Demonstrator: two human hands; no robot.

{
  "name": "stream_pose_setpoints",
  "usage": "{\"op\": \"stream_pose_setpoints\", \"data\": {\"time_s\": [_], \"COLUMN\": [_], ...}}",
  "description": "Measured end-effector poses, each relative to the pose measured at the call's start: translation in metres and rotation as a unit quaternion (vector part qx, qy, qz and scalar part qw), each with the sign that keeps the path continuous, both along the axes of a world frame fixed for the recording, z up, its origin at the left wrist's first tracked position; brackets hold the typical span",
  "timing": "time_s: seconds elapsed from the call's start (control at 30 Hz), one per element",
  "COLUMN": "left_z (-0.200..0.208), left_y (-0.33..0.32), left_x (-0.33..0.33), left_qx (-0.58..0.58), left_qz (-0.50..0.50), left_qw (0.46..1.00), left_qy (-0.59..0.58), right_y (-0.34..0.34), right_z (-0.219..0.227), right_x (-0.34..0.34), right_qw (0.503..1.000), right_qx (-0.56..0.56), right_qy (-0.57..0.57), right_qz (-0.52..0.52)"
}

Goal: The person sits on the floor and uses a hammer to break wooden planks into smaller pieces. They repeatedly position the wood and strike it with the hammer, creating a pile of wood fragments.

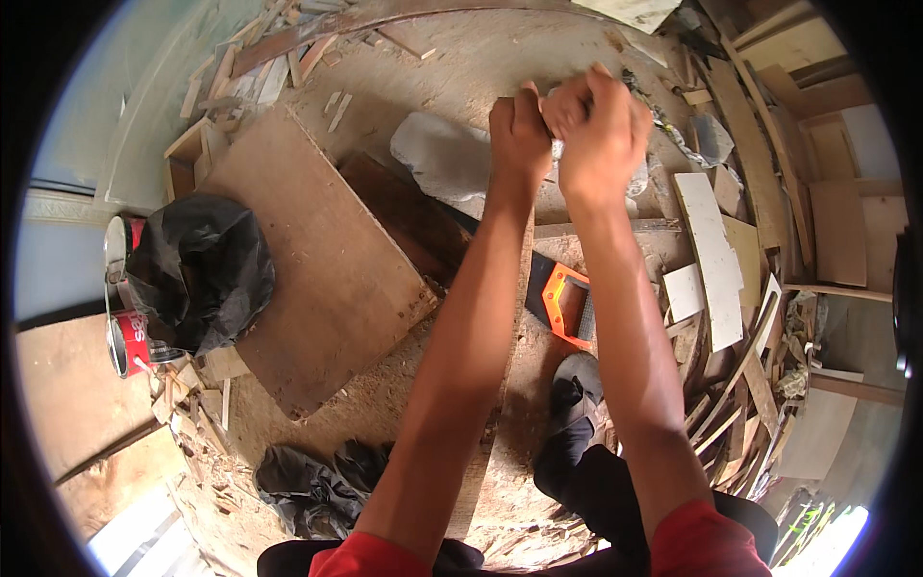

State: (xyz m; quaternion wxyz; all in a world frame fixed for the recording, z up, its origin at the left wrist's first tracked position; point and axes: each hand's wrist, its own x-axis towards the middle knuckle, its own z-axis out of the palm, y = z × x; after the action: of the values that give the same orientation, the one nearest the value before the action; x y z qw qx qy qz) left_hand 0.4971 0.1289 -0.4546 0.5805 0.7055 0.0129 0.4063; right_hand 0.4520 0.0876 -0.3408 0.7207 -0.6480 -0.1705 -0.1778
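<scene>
Both my arms stretch forward, with the hands close together at the upper middle. My left hand (520,139) is closed, its fingers curled away from view. Just right of it, my right hand (601,139) is also closed, slightly blurred. Whatever either hand grips is hidden by the fingers. A pale grey block (437,154) lies on the ground beyond and beside them. Below the hands, between my forearms, rests a handsaw with an orange and black handle (555,300). A long narrow wooden plank (502,438) runs from near my legs up toward the left hand.
A large brown board (317,260) lies left of my arms. Beside it are a black plastic bag (202,274) and red paint cans (128,343). Another crumpled black bag (312,486) is near my legs. Scrap wood (711,260) is piled along the right.
</scene>
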Motion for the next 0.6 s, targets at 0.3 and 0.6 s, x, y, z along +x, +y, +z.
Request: {"op": "stream_pose_setpoints", "data": {"time_s": [0.3, 0.6], "left_z": [0.030, 0.081], "left_y": [0.013, 0.018], "left_x": [0.096, -0.096], "left_qx": [0.169, -0.087], "left_qz": [-0.113, -0.117], "left_qw": [0.935, 0.970], "left_qy": [0.292, 0.193], "right_y": [-0.020, -0.035], "right_z": [0.035, 0.034], "right_x": [0.129, 0.109], "right_qw": [0.976, 0.995], "right_qx": [0.073, -0.070], "right_qy": [0.207, 0.067], "right_qz": [0.007, -0.002]}}
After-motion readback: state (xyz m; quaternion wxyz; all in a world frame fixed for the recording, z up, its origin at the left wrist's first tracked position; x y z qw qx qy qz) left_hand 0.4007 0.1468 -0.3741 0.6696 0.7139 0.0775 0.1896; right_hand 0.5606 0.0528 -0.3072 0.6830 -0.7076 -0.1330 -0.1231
